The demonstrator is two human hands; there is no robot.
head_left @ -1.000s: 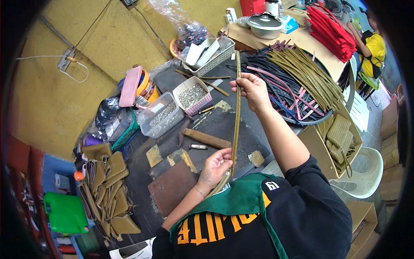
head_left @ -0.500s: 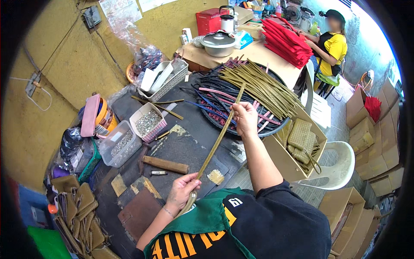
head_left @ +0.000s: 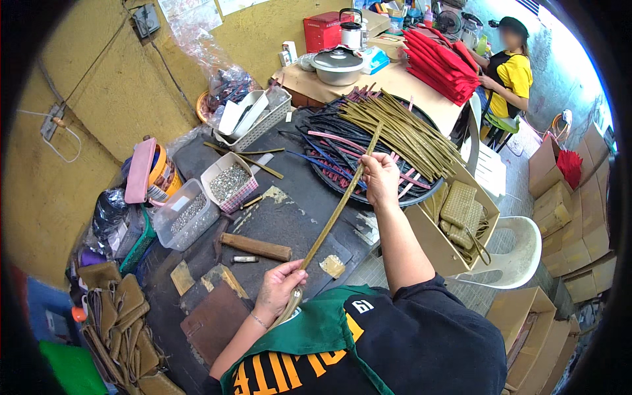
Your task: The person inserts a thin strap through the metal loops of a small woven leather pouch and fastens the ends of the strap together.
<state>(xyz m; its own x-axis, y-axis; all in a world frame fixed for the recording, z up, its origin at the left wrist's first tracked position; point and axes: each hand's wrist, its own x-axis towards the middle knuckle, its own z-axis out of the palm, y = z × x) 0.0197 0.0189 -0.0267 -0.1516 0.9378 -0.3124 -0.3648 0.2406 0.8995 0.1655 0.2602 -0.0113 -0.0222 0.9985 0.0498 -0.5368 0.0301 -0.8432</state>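
Observation:
A long olive-brown strap [head_left: 334, 216] runs slantwise between my two hands, its far end over the round tray. My right hand [head_left: 381, 179] pinches it near that far end. Closed on its lower part is my left hand [head_left: 281, 289], near my apron; the strap's near end loops there, partly hidden by the hand. Beyond my right hand, a large round black tray [head_left: 437, 192] holds a pile of similar olive straps [head_left: 401, 135] and dark and pink strips [head_left: 332, 155]. On the dark worktable near my left hand lies a hammer [head_left: 255, 246] beside a small metal punch [head_left: 245, 259].
Bins of small metal studs [head_left: 229, 182] and a basket [head_left: 253, 128] stand at left. Olive woven pouches [head_left: 122, 322] are heaped at lower left; more fill a box [head_left: 462, 214] at right, near a white chair [head_left: 510, 260]. A co-worker [head_left: 507, 72] sits by red pieces [head_left: 441, 66].
Both hands keep their hold on the strap with hardly any movement. The whole view has shifted slightly. The co-worker's arm has moved a little by the red pieces.

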